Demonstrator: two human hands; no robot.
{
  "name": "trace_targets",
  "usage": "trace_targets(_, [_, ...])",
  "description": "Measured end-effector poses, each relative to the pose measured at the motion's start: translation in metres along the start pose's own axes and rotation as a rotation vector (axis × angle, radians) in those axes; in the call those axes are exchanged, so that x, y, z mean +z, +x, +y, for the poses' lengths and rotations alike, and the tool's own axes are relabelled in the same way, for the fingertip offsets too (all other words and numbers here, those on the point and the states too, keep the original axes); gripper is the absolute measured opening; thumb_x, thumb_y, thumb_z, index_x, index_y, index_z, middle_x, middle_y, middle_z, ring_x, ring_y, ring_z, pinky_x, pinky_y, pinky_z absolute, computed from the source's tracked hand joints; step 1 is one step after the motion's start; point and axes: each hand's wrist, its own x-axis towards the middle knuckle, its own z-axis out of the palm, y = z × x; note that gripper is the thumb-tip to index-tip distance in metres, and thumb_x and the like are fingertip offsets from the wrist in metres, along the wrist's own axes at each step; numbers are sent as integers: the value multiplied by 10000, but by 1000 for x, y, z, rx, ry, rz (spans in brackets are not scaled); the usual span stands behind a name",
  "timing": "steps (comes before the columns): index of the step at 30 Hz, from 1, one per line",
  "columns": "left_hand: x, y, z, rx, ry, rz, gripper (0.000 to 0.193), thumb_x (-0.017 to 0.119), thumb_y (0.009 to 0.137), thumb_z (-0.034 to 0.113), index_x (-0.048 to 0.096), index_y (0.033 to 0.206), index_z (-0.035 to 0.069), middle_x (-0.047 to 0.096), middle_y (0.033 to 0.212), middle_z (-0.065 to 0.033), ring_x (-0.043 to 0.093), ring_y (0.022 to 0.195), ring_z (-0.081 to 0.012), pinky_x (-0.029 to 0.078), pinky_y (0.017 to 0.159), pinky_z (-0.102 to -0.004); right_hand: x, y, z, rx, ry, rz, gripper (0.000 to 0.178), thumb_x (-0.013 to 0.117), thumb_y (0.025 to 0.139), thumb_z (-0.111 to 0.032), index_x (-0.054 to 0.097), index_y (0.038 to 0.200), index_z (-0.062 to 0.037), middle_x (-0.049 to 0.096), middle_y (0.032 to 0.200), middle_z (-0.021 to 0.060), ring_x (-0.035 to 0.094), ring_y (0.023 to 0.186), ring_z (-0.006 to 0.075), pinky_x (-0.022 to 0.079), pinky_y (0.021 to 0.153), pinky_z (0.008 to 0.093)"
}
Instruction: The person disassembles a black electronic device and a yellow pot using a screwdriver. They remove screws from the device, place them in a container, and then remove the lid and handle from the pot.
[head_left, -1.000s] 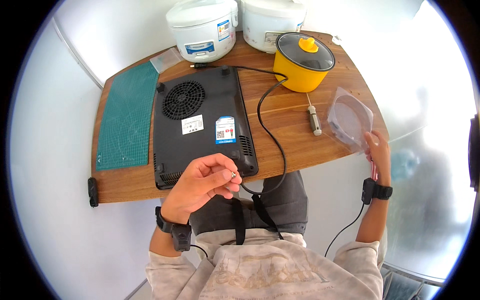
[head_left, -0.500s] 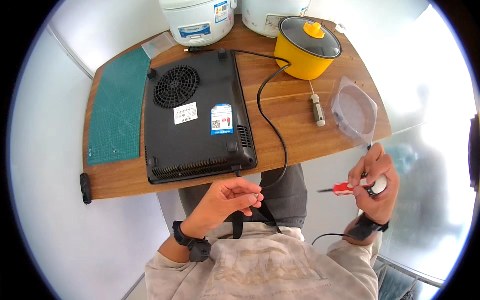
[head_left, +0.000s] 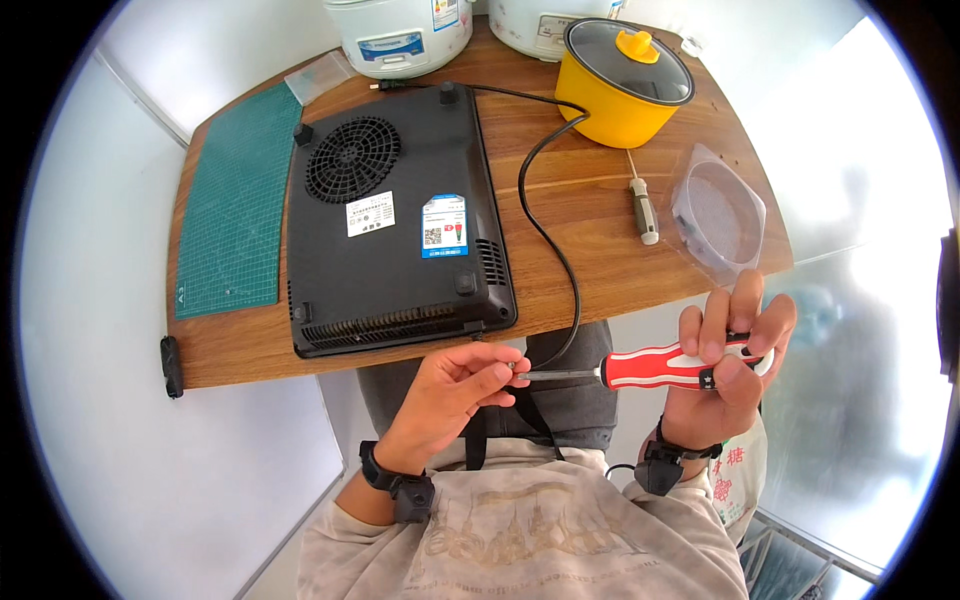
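My right hand (head_left: pixel 728 365) is wrapped round the handle of a red, white and black screwdriver (head_left: pixel 650 367), held level in front of my body. The screwdriver's tip points left and meets the fingertips of my left hand (head_left: pixel 455 395). Between thumb and fingers there, a small metal piece (head_left: pixel 512 366), which looks like a screw, is pinched. A black induction cooker (head_left: pixel 395 280) lies upside down on the table just beyond my left hand, its fan grille and labels facing up. From its near edge a black power cord (head_left: pixel 560 255) loops away to the right.
On the wooden table (head_left: pixel 560 230) lie a green cutting mat (head_left: pixel 235 210), a second screwdriver (head_left: pixel 643 205) and a clear plastic tray (head_left: pixel 715 215). A yellow pot (head_left: pixel 615 105) and two white rice cookers (head_left: pixel 400 35) stand along the back. A black object (head_left: pixel 171 367) sits at the left edge.
My right hand has moved left and turned the screwdriver level, bringing its tip to my left fingertips. My left hand keeps its pinch. The view has shifted slightly.
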Motion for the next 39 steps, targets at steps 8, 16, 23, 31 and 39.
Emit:
trace_targets(8, [6, -1, -2, -24, 32, 52, 186, 636, 972, 17, 678, 1152, 9, 713, 1079, -132, 718, 971, -198, 635, 754, -264, -4, 0, 3, -36, -57, 76, 284, 613, 741, -13, 391, 869, -137, 379, 891, 46, 550, 661, 154, 478, 617, 341])
trace_targets(16, [-3, 0, -13, -7, -162, 11, 170, 611, 988, 26, 666, 1146, 0, 705, 1047, -113, 714, 949, -186, 638, 744, -256, -11, -11, 6, -14, 93, -142, 338, 721, 782, 28, 431, 856, -129, 407, 891, 37, 591, 682, 170, 499, 634, 355])
trace_targets(23, [-6, 0, -11, -24, -185, 29, 155, 595, 1000, 35, 660, 1133, -12, 689, 1027, -85, 712, 928, -169, 639, 749, -254, -15, -15, -1, 15, 132, -395, 288, 702, 752, 41, 470, 836, -108, 458, 888, 68, 607, 703, 225, 508, 652, 392])
trace_targets(31, [-6, -1, -8, -24, -95, 54, 148, 600, 998, 37, 671, 1120, -10, 695, 1010, -86, 713, 922, -165, 639, 752, -257, -9, -21, 0, -6, -96, -291, 401, 796, 762, -118, 466, 984, -67, 553, 959, 154, 629, 794, 258, 522, 706, 391])
trace_targets(39, [-5, -5, 9, 66, 94, 65, 131, 600, 992, 27, 669, 1101, 5, 699, 1013, -81, 711, 905, -168, 635, 763, -291, -24, -18, -26, 33, -689, -372, 819, 932, 720, -233, 375, 1292, -48, 594, 1179, 289, 678, 937, 251, 564, 779, 330])
